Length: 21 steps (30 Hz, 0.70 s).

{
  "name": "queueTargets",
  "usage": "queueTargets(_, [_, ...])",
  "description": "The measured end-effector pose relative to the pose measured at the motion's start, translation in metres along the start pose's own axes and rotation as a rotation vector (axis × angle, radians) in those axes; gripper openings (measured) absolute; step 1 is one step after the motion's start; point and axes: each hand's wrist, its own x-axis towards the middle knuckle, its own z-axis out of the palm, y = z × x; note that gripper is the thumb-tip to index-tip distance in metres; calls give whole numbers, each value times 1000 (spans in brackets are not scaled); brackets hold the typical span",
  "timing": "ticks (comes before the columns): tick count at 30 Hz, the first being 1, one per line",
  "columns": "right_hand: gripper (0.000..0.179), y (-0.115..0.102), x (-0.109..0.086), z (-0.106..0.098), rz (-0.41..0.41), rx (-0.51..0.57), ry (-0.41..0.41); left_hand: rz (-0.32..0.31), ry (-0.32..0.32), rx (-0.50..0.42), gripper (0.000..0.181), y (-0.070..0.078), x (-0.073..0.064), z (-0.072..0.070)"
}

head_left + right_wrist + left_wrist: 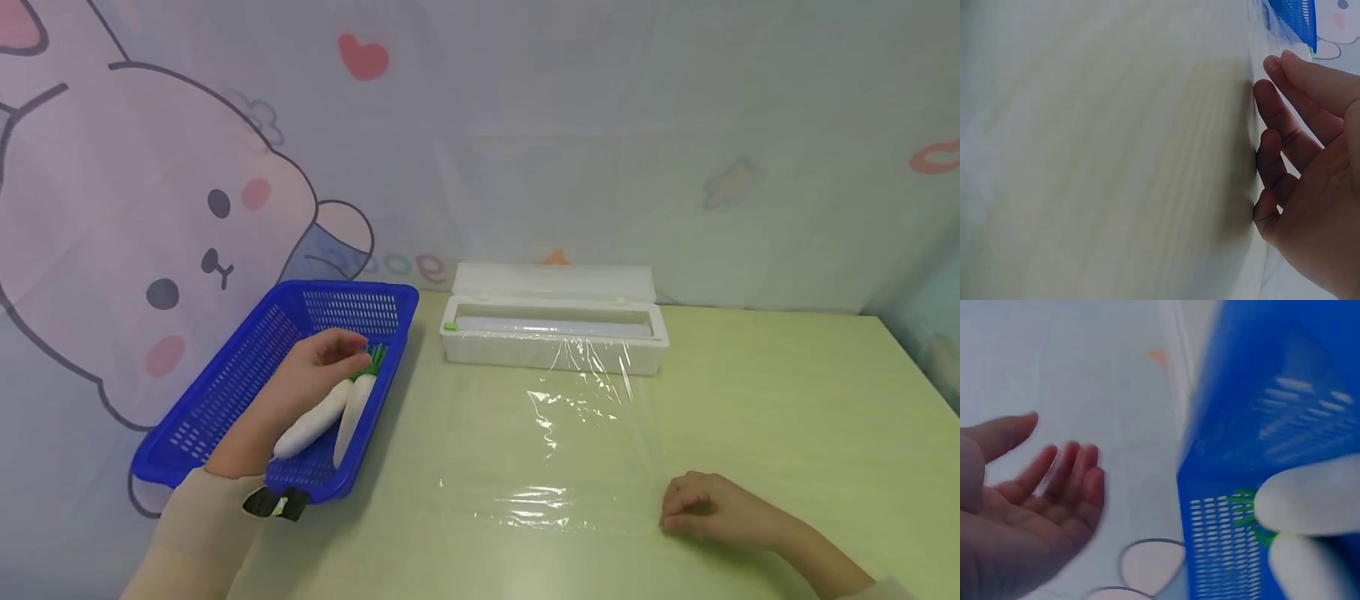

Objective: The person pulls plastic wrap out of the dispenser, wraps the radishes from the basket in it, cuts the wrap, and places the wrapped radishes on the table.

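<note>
My left hand (318,371) hovers over the blue plastic basket (408,333), close to the green tops of two white radishes (352,417). In the left wrist view its fingers are loosely bent, with nothing between them and the thumb. Clear plastic wrap (547,450) runs from a white dispenser box (555,354) down over the tabletop. At the wrap's near right corner rests my right hand (720,508), thumb and forefinger pinched together on the film's edge. Its other fingers (1269,156) curl against the table in the right wrist view.
The dispenser's lid (555,283) stands raised at the back, and a small green slider (451,327) sits on its left end. Behind the pale green table (810,400) hangs a cloth printed with a rabbit (187,250). The basket stands left of the wrap.
</note>
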Motion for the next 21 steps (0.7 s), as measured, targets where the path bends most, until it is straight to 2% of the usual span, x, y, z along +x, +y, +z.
queueTargets(6, [14, 0, -1, 2, -10, -7, 17, -157, -19, -145, 54, -32, 12, -11])
queueTargets(8, [13, 0, -2, 2, -6, -5, 22, -200, -41, -189, 54, -40, 14, -9])
queueTargets(12, [13, 1, -4, 2, -15, -5, 29, -258, -81, -212, 53, -56, 17, 0])
queueTargets(17, [14, 1, -4, 3, -37, -15, 42, -275, -81, -140, 54, -74, 18, 12])
queueTargets(21, [14, 0, -4, 3, -54, -21, 56, -293, -59, -73, 56, -81, 19, 15])
